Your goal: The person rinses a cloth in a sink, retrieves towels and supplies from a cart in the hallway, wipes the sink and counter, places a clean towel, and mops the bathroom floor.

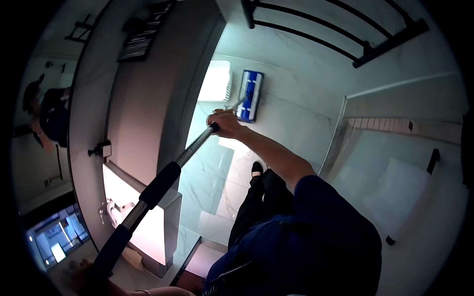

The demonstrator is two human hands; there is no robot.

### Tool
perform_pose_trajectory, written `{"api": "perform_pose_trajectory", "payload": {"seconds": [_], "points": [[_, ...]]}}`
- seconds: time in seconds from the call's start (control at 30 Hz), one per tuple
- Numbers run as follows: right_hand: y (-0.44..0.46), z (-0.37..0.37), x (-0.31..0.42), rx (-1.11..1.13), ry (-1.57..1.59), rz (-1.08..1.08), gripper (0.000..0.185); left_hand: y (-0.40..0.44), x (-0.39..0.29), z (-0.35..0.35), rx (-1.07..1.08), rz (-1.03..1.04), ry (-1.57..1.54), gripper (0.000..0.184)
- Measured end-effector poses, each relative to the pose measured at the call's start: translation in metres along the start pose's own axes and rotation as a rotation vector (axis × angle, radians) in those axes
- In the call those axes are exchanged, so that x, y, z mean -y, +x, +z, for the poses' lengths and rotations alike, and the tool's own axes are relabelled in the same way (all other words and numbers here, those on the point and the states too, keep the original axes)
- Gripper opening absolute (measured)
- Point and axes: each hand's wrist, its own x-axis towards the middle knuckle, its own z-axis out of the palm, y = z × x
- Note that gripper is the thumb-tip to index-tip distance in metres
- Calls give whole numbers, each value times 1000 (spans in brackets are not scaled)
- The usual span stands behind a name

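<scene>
A flat mop with a blue-and-white head lies on the tiled floor near the wall. Its long metal pole with dark blue grips runs diagonally toward the lower left. Midway along the pole, my right hand is wrapped round it, arm stretched forward. At the pole's upper end, in the dark lower-left corner, my left hand grips the dark blue handle; its fingers are dim and blurred.
A white basket stands beside the mop head. To the left are a white washbasin and a mirror. A black towel rack is at the top; a glass panel with a black handle is on the right. My shoe is on the floor.
</scene>
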Motion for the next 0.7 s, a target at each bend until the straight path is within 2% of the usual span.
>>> {"api": "perform_pose_trajectory", "payload": {"seconds": [0.03,0.1,0.13,0.17,0.23,0.27,0.3,0.37,0.4,0.43,0.47,0.5,0.53,0.57,0.63,0.7], "points": [[4,15,-12,80,67,29,28,-11,13,18,-190,-40,-13,14],[9,17,-25,110,23,106,21,-20,37,17,-73,-45,-213,14],[10,20,-34,125,8,122,22,-8,41,-1,190,-211,-264,22],[7,25,-41,147,-2,136,23,-13,49,-18,202,-231,-264,22],[3,25,-32,140,-30,216,25,-13,63,-9,-133,-134,-114,14],[-4,22,-32,103,-59,239,24,0,62,-68,-13,-243,-40,13],[-20,18,-30,-24,-6,254,17,0,65,-55,-5,-263,-31,13],[-57,2,-32,-144,9,311,13,-3,76,-14,-527,-223,-6,11],[-78,-2,-29,-194,-21,386,13,3,88,-77,78,-348,-236,13],[-100,-10,-27,-247,-53,459,13,-14,96,-42,-193,-291,-37,16],[-126,-14,-26,-294,-21,548,19,-15,101,-43,-28,-332,-208,11],[-148,-4,-29,-327,19,627,25,-18,111,-51,122,-366,-368,16],[-171,-4,-24,-406,-42,575,24,-25,113,-43,61,-360,-238,23],[-195,-6,-16,-483,-103,518,24,-29,116,-42,59,-361,-254,23],[-233,8,12,-544,-178,616,23,-29,122,-59,282,-453,-487,20],[-291,25,40,-674,-193,648,23,-48,115,-59,601,-363,-632,20]]}}
